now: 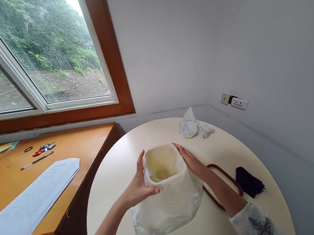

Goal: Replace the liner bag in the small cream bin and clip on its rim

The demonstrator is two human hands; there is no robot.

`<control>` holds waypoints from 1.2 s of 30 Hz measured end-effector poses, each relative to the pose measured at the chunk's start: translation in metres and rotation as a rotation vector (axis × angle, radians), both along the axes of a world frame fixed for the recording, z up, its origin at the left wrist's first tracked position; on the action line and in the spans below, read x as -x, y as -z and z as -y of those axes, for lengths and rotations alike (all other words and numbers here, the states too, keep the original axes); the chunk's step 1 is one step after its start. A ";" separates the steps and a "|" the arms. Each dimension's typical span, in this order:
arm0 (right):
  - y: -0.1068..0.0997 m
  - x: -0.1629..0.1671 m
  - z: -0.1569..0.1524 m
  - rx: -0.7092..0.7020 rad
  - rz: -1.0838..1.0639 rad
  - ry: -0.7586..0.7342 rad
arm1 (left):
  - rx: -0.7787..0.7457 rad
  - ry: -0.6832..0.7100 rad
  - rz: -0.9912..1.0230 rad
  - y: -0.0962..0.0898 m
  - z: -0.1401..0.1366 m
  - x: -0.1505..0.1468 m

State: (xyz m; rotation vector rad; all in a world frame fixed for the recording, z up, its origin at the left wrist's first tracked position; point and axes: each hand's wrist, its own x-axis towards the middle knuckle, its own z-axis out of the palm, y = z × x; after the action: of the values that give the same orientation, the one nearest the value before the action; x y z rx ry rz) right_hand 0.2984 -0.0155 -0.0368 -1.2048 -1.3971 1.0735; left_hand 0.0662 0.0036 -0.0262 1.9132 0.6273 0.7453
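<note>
A small bin lined with a white plastic bag [171, 204] stands on the round table in front of me. The bag is folded over its rim and hangs loosely down the outside; the inside looks pale yellow. My left hand [139, 187] grips the left side near the rim, thumb across the front and fingers behind. My right hand [190, 161] presses against the right side of the rim, its fingers along the bag's edge. Beneath my right forearm lies a brown rounded rectangular ring [223, 172], partly hidden by the arm.
A crumpled white plastic bag [189, 124] lies at the back of the cream round table [111, 192]. Dark folded cloth [249, 182] rests at the right. On the wooden desk [90, 139] are papers [40, 198], a pen [37, 160] and keys [44, 148].
</note>
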 end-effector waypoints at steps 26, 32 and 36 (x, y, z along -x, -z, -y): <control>0.076 -0.048 0.131 0.073 0.846 0.389 | 0.251 -0.199 0.138 0.028 0.026 -0.014; 0.064 -0.061 0.125 0.125 0.734 0.558 | 0.133 -0.234 0.070 0.029 0.025 0.002; 0.055 -0.070 0.124 0.157 0.655 0.697 | -0.043 -0.336 -0.069 0.022 0.030 0.021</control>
State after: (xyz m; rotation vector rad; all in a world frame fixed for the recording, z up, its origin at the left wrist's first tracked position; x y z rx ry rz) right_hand 0.3686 -0.1395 -0.0923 -2.0775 -1.1890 0.2987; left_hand 0.0451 -0.0267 -0.0479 1.9017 0.9996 0.9106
